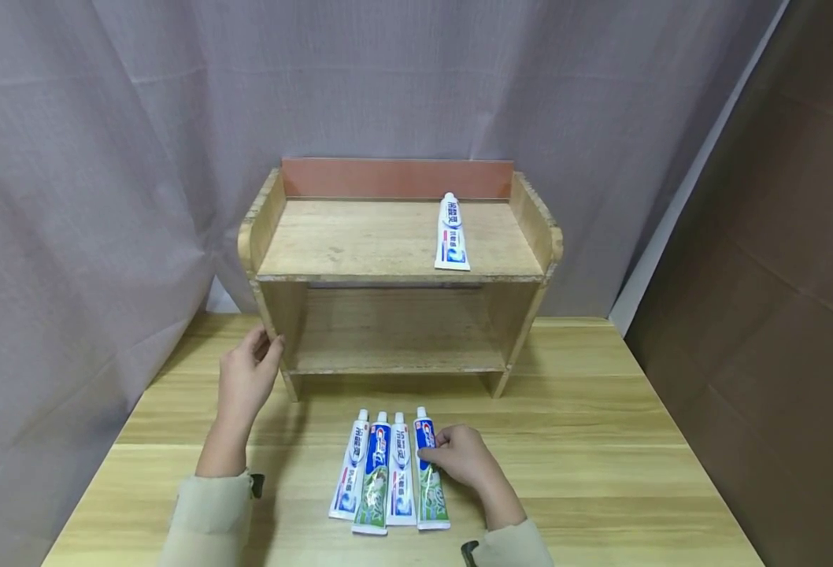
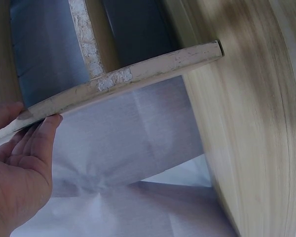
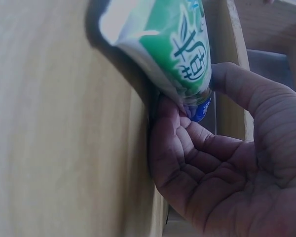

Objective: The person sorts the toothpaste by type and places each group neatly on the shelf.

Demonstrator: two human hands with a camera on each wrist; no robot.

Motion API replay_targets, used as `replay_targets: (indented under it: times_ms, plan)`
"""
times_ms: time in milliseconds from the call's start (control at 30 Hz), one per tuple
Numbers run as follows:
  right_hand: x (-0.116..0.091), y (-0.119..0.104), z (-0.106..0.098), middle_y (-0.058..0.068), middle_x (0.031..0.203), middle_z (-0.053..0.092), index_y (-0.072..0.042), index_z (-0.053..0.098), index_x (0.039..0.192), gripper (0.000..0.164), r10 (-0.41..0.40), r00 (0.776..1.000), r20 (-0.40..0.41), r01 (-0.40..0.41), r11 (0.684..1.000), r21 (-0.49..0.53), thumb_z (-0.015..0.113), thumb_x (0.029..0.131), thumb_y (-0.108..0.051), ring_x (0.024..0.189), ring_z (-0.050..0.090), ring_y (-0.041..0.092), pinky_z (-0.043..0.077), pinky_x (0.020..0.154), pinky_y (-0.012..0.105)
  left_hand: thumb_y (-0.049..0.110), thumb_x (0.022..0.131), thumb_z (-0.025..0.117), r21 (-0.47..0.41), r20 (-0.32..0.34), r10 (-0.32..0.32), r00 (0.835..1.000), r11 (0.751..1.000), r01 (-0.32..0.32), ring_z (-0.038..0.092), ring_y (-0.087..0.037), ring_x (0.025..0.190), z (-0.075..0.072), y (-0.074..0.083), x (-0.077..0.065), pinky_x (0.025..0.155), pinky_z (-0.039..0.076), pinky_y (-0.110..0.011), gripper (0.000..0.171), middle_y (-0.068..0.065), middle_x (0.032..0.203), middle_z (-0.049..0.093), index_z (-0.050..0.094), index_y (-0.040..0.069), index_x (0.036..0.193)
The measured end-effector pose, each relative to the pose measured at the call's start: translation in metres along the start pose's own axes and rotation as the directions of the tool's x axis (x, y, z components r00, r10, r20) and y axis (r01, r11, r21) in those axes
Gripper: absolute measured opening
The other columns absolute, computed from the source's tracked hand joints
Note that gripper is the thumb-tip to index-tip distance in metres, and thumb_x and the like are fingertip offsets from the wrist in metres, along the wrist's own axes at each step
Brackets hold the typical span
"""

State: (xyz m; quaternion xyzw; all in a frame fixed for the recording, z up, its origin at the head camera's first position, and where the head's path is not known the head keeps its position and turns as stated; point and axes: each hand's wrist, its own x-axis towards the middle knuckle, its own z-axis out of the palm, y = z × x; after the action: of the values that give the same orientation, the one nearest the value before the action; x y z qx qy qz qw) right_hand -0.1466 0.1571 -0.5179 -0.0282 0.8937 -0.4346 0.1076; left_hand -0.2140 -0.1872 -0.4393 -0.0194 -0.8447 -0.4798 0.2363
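My left hand [image 1: 249,374] pinches the front edge of the left side panel of a small wooden shelf [image 1: 398,370]. The left wrist view has the thumb on one face of that panel [image 2: 158,61] and the fingers on the other. On the table, my right hand [image 1: 468,455] holds the rightmost blue-and-green toothpaste tube [image 1: 431,492] between thumb and fingers. Seen from the right wrist, the fingers curl against the near side of this tube [image 3: 172,49]. Left of it lie a white toothpaste tube [image 1: 401,480], a blue-and-green one [image 1: 375,484] and another white one [image 1: 350,476], caps toward the shelf.
One white toothpaste tube [image 1: 452,236] lies on the shelf's upper board [image 1: 353,240], right of its middle. The shelf stands at the back of the wooden table [image 1: 601,472]. Grey cloth [image 1: 388,79] hangs behind, and a brown panel [image 1: 778,260] rises at the right.
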Motion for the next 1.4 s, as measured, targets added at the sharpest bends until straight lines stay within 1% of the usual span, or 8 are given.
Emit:
replay_targets:
  times_ms: [167, 300, 533, 733, 1100, 1200, 1400]
  plan:
    - [0.000, 0.001, -0.001, 0.001, 0.070, 0.064, -0.004, 0.069, 0.082, 0.027, -0.003, 1.000, 0.000, 0.003, 1.000, 0.014, 0.081, 0.082, -0.027, 0.062, 0.056, 0.017, 0.050, 0.058, 0.029, 0.020, 0.101, 0.063, -0.006, -0.005, 0.012, 1.000, 1.000, -0.013, 0.067, -0.039, 0.111, 0.000, 0.000, 0.001, 0.092, 0.058, -0.041, 0.033, -0.023, 0.123, 0.067, 0.065, 0.002, 0.128]
    - [0.000, 0.002, 0.000, 0.002, 0.070, 0.064, -0.004, 0.069, 0.083, 0.027, 0.005, 1.000, -0.001, -0.005, 1.000, 0.020, 0.082, 0.081, -0.028, 0.062, 0.056, 0.016, 0.050, 0.058, 0.029, 0.018, 0.100, 0.064, -0.011, -0.006, 0.008, 1.000, 1.000, -0.008, 0.068, -0.038, 0.111, 0.001, 0.000, 0.000, 0.092, 0.058, -0.039, 0.032, -0.023, 0.123, 0.067, 0.065, 0.002, 0.128]
    - [0.000, 0.004, 0.000, 0.002, 0.068, 0.063, -0.003, 0.068, 0.083, 0.027, 0.013, 1.000, -0.005, -0.013, 0.999, 0.038, 0.081, 0.082, -0.026, 0.060, 0.055, 0.015, 0.049, 0.054, 0.027, 0.015, 0.100, 0.064, -0.018, -0.011, 0.020, 1.000, 1.000, -0.021, 0.068, -0.037, 0.110, 0.001, 0.000, -0.001, 0.091, 0.058, -0.038, 0.031, -0.023, 0.122, 0.067, 0.065, 0.001, 0.127]
    - [0.000, 0.004, -0.003, 0.003, 0.068, 0.064, -0.002, 0.069, 0.085, 0.026, 0.027, 1.000, 0.011, -0.028, 0.997, 0.076, 0.081, 0.082, -0.025, 0.059, 0.055, 0.014, 0.048, 0.051, 0.024, 0.017, 0.100, 0.063, -0.020, -0.004, 0.010, 1.000, 1.000, -0.010, 0.068, -0.037, 0.110, 0.000, 0.000, -0.002, 0.092, 0.058, -0.038, 0.032, -0.024, 0.123, 0.067, 0.064, 0.001, 0.127]
    - [0.002, 0.005, -0.007, 0.002, 0.069, 0.065, -0.001, 0.070, 0.090, 0.029, 0.012, 1.000, 0.008, -0.013, 0.998, 0.066, 0.081, 0.083, -0.026, 0.060, 0.057, 0.015, 0.051, 0.053, 0.025, 0.018, 0.100, 0.063, 0.001, -0.007, 0.026, 1.000, 1.000, -0.026, 0.068, -0.038, 0.110, 0.001, 0.000, -0.001, 0.091, 0.058, -0.039, 0.032, -0.024, 0.122, 0.067, 0.065, 0.001, 0.127]
    - [0.002, 0.005, -0.007, 0.002, 0.069, 0.066, 0.000, 0.071, 0.091, 0.029, 0.006, 1.000, 0.007, -0.007, 0.998, 0.068, 0.081, 0.083, -0.026, 0.060, 0.057, 0.015, 0.052, 0.053, 0.025, 0.019, 0.100, 0.063, 0.002, -0.004, 0.019, 1.000, 1.000, -0.019, 0.068, -0.038, 0.110, 0.000, 0.001, 0.000, 0.091, 0.059, -0.040, 0.032, -0.024, 0.123, 0.067, 0.064, 0.001, 0.127]
    - [0.003, 0.002, -0.011, 0.003, 0.068, 0.064, -0.003, 0.069, 0.087, 0.027, 0.010, 1.000, 0.009, -0.010, 0.997, 0.071, 0.080, 0.084, -0.027, 0.059, 0.057, 0.016, 0.052, 0.053, 0.026, 0.021, 0.101, 0.062, 0.014, -0.005, -0.006, 1.000, 1.000, 0.006, 0.067, -0.038, 0.111, 0.001, 0.002, 0.001, 0.093, 0.058, -0.043, 0.032, -0.023, 0.123, 0.067, 0.065, 0.002, 0.127]
